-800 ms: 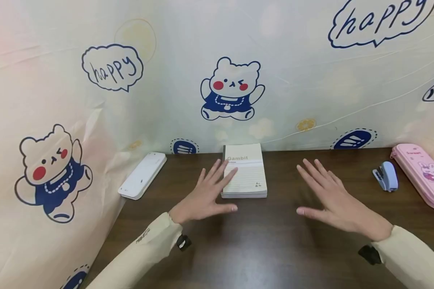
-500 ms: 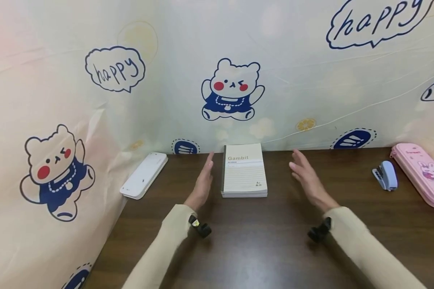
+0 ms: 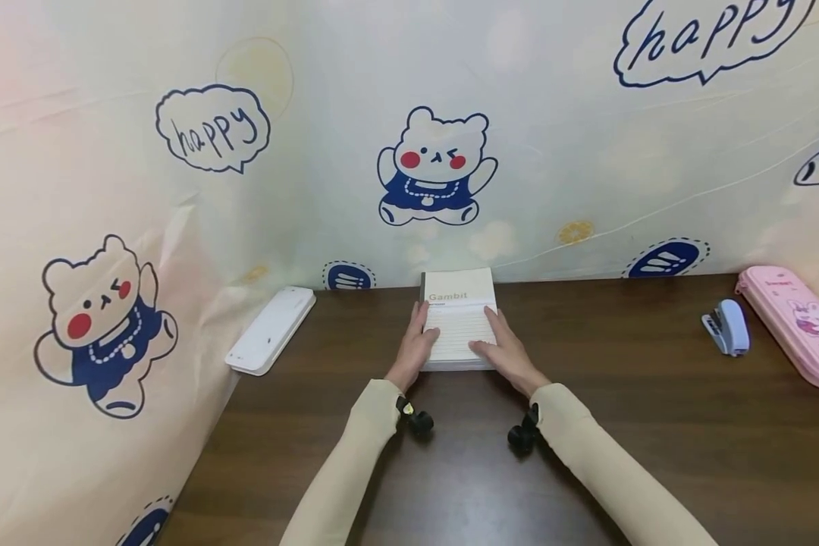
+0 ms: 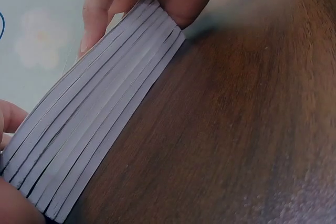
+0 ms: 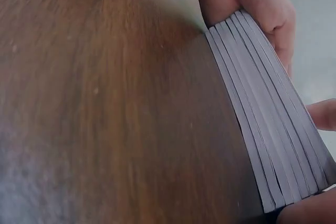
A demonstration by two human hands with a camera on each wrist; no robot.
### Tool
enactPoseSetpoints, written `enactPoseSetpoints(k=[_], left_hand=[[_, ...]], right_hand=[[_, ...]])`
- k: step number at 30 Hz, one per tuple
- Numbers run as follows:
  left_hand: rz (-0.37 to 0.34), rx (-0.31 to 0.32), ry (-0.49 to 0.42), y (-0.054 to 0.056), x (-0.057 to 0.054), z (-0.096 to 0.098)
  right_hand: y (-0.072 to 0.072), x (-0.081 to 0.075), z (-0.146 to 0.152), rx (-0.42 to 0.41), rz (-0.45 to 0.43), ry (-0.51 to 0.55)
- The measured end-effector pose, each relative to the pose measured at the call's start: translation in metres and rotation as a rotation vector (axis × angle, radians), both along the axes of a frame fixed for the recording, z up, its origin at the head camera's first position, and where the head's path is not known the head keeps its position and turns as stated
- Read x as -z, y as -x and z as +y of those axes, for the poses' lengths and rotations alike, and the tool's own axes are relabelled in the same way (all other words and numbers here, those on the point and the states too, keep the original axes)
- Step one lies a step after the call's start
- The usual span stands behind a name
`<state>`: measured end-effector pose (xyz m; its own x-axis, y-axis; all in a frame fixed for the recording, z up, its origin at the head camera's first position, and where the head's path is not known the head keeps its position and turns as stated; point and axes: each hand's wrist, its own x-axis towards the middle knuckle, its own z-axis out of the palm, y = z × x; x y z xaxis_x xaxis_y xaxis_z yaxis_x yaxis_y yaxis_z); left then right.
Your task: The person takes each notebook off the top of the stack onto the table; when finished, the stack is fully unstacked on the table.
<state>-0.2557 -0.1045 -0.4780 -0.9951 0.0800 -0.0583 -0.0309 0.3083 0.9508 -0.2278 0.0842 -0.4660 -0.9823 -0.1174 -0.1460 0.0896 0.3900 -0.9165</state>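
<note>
A stack of several notebooks (image 3: pixel 459 331), the top one with a cream cover lettered "Gambit", is at the back of the dark wooden table. My left hand (image 3: pixel 413 346) grips its left side, the thumb lying over the top cover. On the opposite side my right hand (image 3: pixel 510 356) holds it the same way. From the left wrist, the layered page edges of the notebooks (image 4: pixel 100 103) face the camera, squeezed between both hands. The right wrist view shows those edges (image 5: pixel 273 114) too. Fingers behind the stack are partly hidden.
A white, flat, rounded case (image 3: pixel 271 331) lies at the table's left edge. To the right are a small blue stapler (image 3: pixel 727 327) and a pink pencil case (image 3: pixel 798 322). A printed cloth (image 3: pixel 553 136) hangs along the back and left.
Both hands came in from spread, raised positions, turned palms inward, and closed on the two sides of the notebook stack. The stack has barely shifted.
</note>
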Motion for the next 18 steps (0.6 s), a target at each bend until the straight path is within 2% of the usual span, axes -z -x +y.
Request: enactPoseSetpoints(k=[10,18], left_hand=[[-0.005,0.019,0.022,0.0016,0.0009,-0.0020],[0.011,-0.005,0.052,-0.0008,-0.0015,0.0009]], right_hand=[[0.0006,-0.0002,0.0000,-0.022,0.041,-0.042],[-0.0016,-0.0014,0.0011,-0.023,0.038,-0.067]])
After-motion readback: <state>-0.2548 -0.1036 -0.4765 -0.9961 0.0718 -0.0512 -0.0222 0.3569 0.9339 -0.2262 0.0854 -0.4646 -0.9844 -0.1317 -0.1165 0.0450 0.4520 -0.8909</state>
